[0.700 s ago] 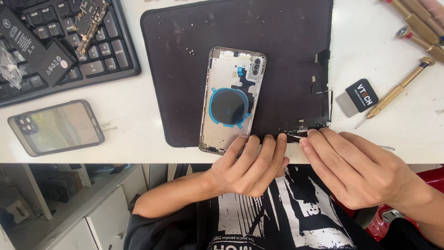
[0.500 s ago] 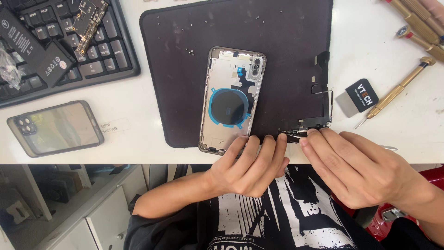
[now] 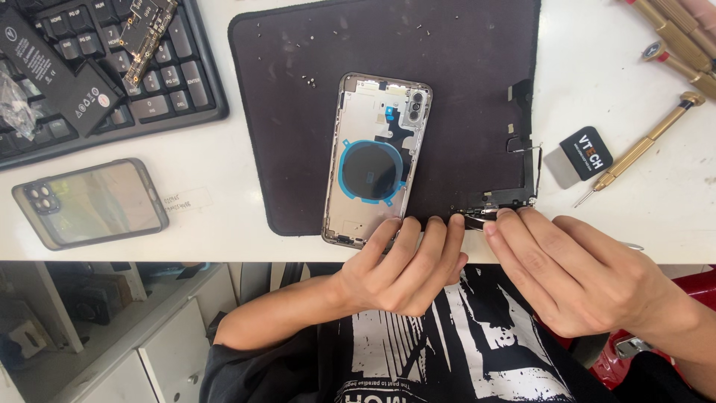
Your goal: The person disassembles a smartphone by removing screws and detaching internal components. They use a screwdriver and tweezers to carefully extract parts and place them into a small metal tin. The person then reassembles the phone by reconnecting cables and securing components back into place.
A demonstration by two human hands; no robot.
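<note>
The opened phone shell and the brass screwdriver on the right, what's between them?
In the head view: the black flex-cable part at the dark mat's edge, then a small black pry card.
</note>
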